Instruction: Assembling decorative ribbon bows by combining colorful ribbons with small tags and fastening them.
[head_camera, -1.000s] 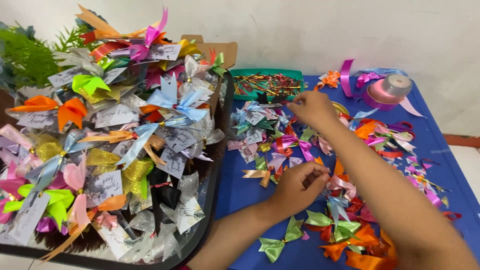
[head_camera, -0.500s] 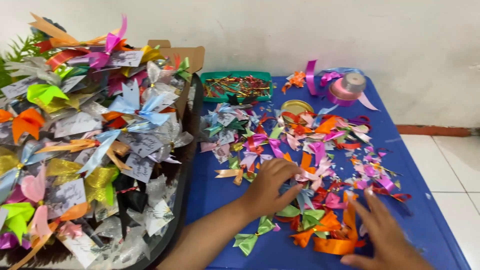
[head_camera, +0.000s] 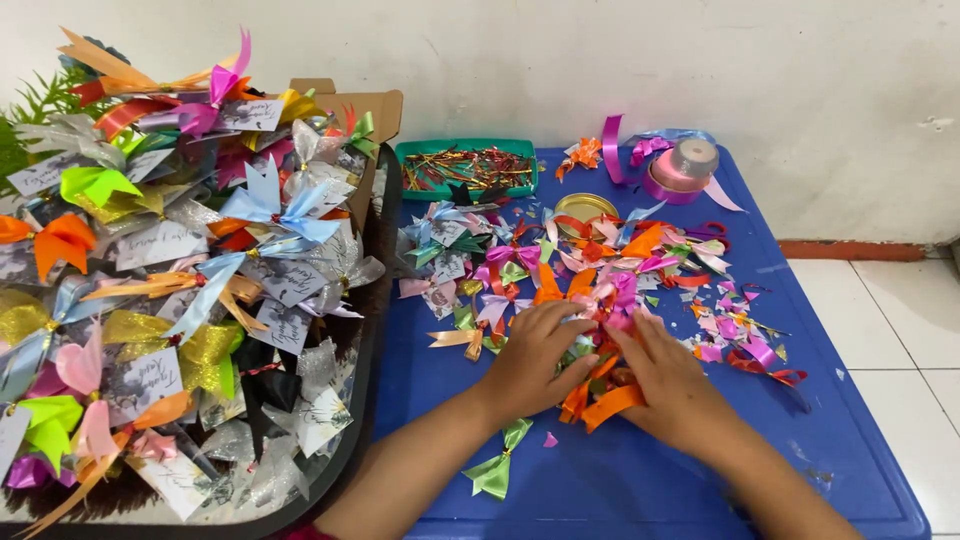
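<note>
Both hands are laid palm down, fingers spread, on a heap of ribbon bows (head_camera: 600, 300) near the middle of the blue bench (head_camera: 680, 480): the left hand (head_camera: 535, 358) and the right hand (head_camera: 672, 385) (almost touching) are pressed onto orange ribbon loops (head_camera: 605, 402). A green bow (head_camera: 497, 468) lies near the front edge.

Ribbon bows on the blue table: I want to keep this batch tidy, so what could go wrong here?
1. Both hands, left hand and right hand, press into the loose ribbon bows; thin loops may get crushed.
2. The green bow lies close to the blue table front edge and could be swept off.
3. Pink ribbon scraps might mix in with finished bows.
</note>
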